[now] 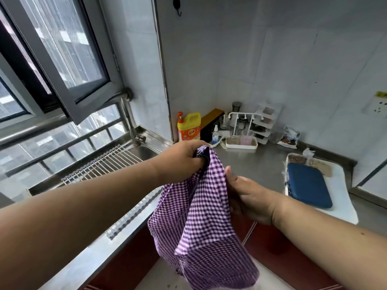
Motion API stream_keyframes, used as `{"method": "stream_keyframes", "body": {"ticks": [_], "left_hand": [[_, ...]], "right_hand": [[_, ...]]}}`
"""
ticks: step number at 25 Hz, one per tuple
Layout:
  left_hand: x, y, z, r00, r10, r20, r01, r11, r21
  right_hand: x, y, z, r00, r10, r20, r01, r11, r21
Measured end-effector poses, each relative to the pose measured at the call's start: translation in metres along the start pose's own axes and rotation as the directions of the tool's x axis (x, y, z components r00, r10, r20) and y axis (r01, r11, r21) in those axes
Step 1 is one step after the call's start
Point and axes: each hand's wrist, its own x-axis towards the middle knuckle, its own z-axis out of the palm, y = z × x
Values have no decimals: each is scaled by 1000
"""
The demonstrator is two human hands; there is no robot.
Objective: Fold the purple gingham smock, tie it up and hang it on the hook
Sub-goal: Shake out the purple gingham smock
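Observation:
The purple gingham smock [199,218] hangs bunched in the air in front of the counter corner. My left hand [182,158] grips its top end in a closed fist. Lower and to the right, my right hand [245,197] holds the smock's right edge, thumb on the front and fingers hidden behind the cloth. The lower part of the cloth droops toward the floor. A small black hook [177,5] is stuck high on the white wall, well above both hands, with nothing on it.
A steel sink [144,151] with a wire rack [100,166] lies left under an open window [62,59]. A yellow detergent bottle [189,127], bottles and a white rack [240,130] fill the counter corner. A blue case [307,187] lies on a white tray at right.

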Motion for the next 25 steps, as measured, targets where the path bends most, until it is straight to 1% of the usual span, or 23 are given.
{"method": "stream_keyframes", "body": {"ticks": [1,3,5,6,7,8,9,10,11,12,13,14,15,16,17,18,19,21,23,24,25], "left_hand": [[0,-1,1,1000,3,-2,-3,1000,7],[-2,-1,1,1000,18,-16,-17,999,30],[-4,-7,-2,1000,10,-2,-10,1000,9],[-5,-14,-5,999,-28,39,29,1000,-13],[-6,-23,-11,992,-85,98,84,996,17],[-6,-37,-18,980,-133,147,114,984,134],[-6,-56,-27,969,-179,171,119,943,311],[-8,-75,-36,964,-213,161,113,872,476],[-11,-91,-45,960,-247,134,124,799,588],[-16,-106,-54,959,-267,98,142,749,647],[-22,-116,-63,957,-286,41,200,756,623],[-27,-126,-71,951,-308,-25,271,791,549],[-35,-130,-76,942,-323,-97,331,831,447],[-41,-137,-78,933,-326,-154,359,874,326],[-46,-140,-76,927,-324,-187,360,909,210],[-51,-142,-72,928,-319,-194,344,933,108],[-56,-138,-64,928,-328,-176,344,936,72],[-59,-134,-47,923,-353,-152,365,929,59],[-62,-135,-36,929,-357,-96,363,930,53],[-64,-138,-30,938,-342,-59,345,937,58],[-68,-138,-25,941,-337,1,335,935,117]], "right_hand": [[4,3,3,999,-43,-18,43,999,5],[10,4,8,989,-112,-98,103,990,-93],[13,1,2,968,-187,-165,125,936,-331],[13,0,-5,963,-193,-186,88,882,-463],[12,-3,-14,960,-186,-208,39,827,-561],[10,-8,-26,955,-179,-237,-17,764,-645],[6,-16,-37,941,-187,-283,-63,723,-688],[3,-25,-50,914,-211,-347,-105,703,-703],[0,-35,-67,876,-264,-405,-133,673,-727],[-4,-46,-83,851,-324,-414,-154,599,-786],[-6,-56,-95,865,-331,-376,-192,473,-860],[-5,-61,-104,905,-273,-327,-233,325,-917],[-3,-64,-108,931,-191,-309,-273,193,-942],[-1,-62,-110,940,-132,-315,-301,118,-946],[2,-59,-110,944,-101,-314,-305,100,-947],[5,-56,-107,946,-94,-309,-296,128,-947],[9,-51,-103,949,-92,-300,-280,186,-942],[17,-35,-93,952,-118,-284,-229,342,-911],[26,-22,-85,910,-220,-352,-191,530,-826],[30,-18,-83,902,-231,-364,-175,576,-799],[33,-16,-82,928,-193,-318,-166,549,-819]]}}
